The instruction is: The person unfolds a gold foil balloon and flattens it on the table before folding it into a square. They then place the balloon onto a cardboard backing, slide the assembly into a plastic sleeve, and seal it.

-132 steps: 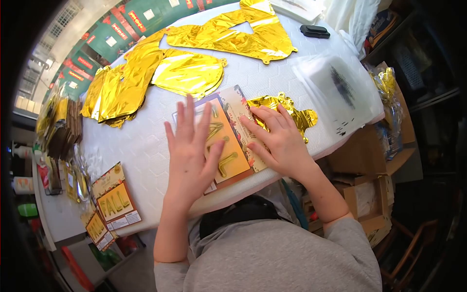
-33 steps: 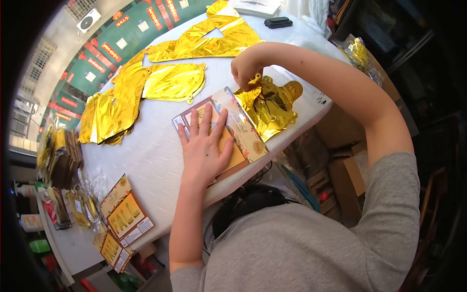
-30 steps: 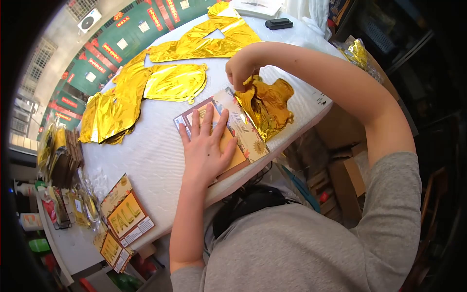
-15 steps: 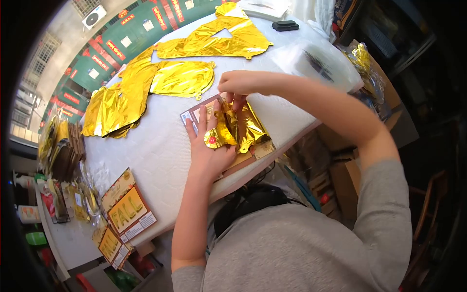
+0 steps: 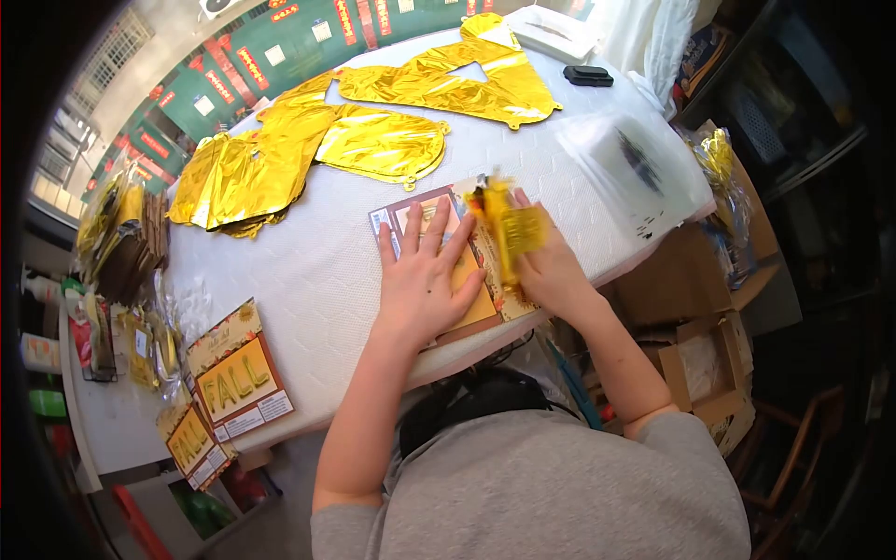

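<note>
My left hand (image 5: pixel 425 280) lies flat with fingers spread on a printed cardboard card (image 5: pixel 471 317) near the table's front edge. In my right hand (image 5: pixel 553 271), over the card's right side, is a folded piece of gold foil, apparently a foil balloon (image 5: pixel 509 233); it is smeared by motion. My right fingers are closed around it, partly hidden behind the foil. Beyond the card lie flat gold foil balloons: a letter-like one (image 5: pixel 448 89), a rounded one (image 5: pixel 387 145) and a crumpled pile (image 5: pixel 243 182) at the left.
Two "FALL" cards (image 5: pixel 245 383) stand at the table's left front edge. Packed foil packages (image 5: pixel 121 243) are stacked at far left. Clear plastic bags (image 5: pixel 593 154) and a black object (image 5: pixel 588 76) lie at the right. Open cardboard boxes (image 5: pixel 714 364) sit below right.
My right hand has moved right and toward me, lifting the gold foil off the card. My left hand has flattened onto the card, off the foil. The view has shifted slightly.
</note>
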`<state>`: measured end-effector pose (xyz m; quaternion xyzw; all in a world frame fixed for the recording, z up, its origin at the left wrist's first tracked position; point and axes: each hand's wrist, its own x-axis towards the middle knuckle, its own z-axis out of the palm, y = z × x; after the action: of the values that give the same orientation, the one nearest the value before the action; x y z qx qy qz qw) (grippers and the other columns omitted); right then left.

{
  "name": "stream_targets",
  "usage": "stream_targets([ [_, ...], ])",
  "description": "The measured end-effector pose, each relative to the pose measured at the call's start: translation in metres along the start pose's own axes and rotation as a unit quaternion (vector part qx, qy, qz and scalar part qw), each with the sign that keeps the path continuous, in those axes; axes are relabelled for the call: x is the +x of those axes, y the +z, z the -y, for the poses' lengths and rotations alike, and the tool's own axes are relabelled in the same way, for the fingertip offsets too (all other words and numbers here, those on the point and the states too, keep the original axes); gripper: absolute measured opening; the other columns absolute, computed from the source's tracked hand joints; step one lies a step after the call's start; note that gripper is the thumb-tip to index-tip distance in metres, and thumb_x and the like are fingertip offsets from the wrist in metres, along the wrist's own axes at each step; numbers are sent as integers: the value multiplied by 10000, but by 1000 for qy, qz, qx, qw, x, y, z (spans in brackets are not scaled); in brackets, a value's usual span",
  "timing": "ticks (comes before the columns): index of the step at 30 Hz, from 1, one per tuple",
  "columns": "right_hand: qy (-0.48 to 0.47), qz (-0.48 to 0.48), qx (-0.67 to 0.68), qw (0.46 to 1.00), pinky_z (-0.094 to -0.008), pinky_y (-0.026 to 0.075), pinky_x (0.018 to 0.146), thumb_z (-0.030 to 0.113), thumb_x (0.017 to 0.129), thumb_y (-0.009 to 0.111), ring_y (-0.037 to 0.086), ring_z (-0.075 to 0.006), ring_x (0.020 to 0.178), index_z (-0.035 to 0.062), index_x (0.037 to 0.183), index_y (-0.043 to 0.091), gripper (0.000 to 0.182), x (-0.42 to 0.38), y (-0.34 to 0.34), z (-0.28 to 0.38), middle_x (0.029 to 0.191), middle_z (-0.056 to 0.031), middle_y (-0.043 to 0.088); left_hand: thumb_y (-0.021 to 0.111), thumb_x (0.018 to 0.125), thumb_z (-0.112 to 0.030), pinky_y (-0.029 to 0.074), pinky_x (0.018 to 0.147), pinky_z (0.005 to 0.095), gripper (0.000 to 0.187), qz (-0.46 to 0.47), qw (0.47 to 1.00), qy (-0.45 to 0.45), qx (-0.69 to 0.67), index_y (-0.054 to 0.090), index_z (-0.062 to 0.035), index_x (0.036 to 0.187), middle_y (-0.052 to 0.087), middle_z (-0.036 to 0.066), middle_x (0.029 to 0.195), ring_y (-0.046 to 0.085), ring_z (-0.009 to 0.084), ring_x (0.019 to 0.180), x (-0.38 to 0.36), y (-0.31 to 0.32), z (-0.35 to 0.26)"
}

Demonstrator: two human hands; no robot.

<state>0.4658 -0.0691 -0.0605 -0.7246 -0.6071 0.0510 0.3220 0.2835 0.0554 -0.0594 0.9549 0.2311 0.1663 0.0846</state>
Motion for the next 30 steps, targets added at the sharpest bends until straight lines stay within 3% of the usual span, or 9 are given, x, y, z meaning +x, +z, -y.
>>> stream_targets([
  [3, -30, 27, -69, 997, -489, 255, 1288, 359, 1097, 481, 343, -408, 1561, -44, 1611, 359, 665, 4, 10, 8, 1672, -256, 369, 610, 928, -409, 115, 1262, 691, 653, 55, 994, -1, 98, 564, -196, 1544, 442, 147, 1650, 240, 407, 1604, 1, 2, 5],
  [4, -42, 30, -111, 993, -483, 237, 1296, 362, 1105, 465, 327, -396, 1571, -30, 1627, 330, 667, 3, 13, 10, 1689, -243, 342, 605, 908, -363, 114, 1263, 693, 611, -19, 1000, 16, -14, 617, -170, 1487, 503, 146, 1596, 234, 404, 1606, -2, 8, 7],
  [9, -46, 56, -141, 987, -464, 227, 1304, 360, 1111, 450, 319, -368, 1578, -13, 1641, 310, 663, 4, 13, 11, 1702, -230, 321, 610, 914, -373, 103, 1265, 691, 601, -33, 999, 12, -32, 618, -184, 1484, 528, 129, 1576, 237, 402, 1605, -2, 8, 6],
  [12, -54, 60, -158, 984, -454, 234, 1303, 368, 1110, 448, 325, -351, 1575, -11, 1637, 319, 662, 4, 12, 11, 1700, -220, 327, 578, 976, -404, 43, 1290, 634, 665, 51, 999, -3, 14, 480, -191, 1598, 320, 123, 1730, 179, 351, 1635, -1, 0, 3],
  [14, -48, 65, -158, 984, -453, 232, 1304, 369, 1109, 447, 320, -342, 1578, -7, 1636, 323, 660, 5, 11, 12, 1698, -213, 330, 607, 932, -386, 64, 1273, 678, 709, -51, 998, 11, -19, 509, -85, 1566, 352, 191, 1694, 223, 403, 1612, 0, 0, 2],
  [18, -51, 57, -154, 985, -448, 230, 1305, 370, 1109, 446, 318, -337, 1579, -4, 1636, 325, 657, 5, 13, 9, 1701, -204, 329, 590, 984, -481, 70, 1253, 707, 808, -18, 999, -49, -7, 424, 44, 1575, 293, 278, 1695, 231, 418, 1605, -29, -25, -20],
  [21, -55, 56, -158, 984, -447, 231, 1304, 373, 1107, 452, 319, -336, 1578, -1, 1634, 329, 658, 5, 15, 8, 1703, -204, 326, 588, 989, -566, 72, 1249, 709, 911, 112, 991, -60, 30, 352, 61, 1606, 312, 277, 1687, 216, 414, 1612, -60, -37, -31],
  [26, -49, 55, -159, 984, -445, 236, 1301, 376, 1106, 459, 322, -333, 1577, 6, 1635, 331, 658, 4, 15, 7, 1706, -200, 324, 634, 961, -610, 105, 1225, 742, 925, 70, 994, -75, 30, 390, -1, 1613, 316, 257, 1695, 260, 422, 1595, -96, -34, -37],
  [30, -54, 57, -161, 984, -442, 237, 1301, 376, 1105, 462, 320, -333, 1578, 9, 1637, 330, 660, 6, 16, 6, 1707, -199, 323, 671, 953, -528, 68, 1240, 727, 927, 125, 988, -89, 29, 320, -36, 1656, 222, 229, 1744, 223, 402, 1616, -132, -69, -31],
])
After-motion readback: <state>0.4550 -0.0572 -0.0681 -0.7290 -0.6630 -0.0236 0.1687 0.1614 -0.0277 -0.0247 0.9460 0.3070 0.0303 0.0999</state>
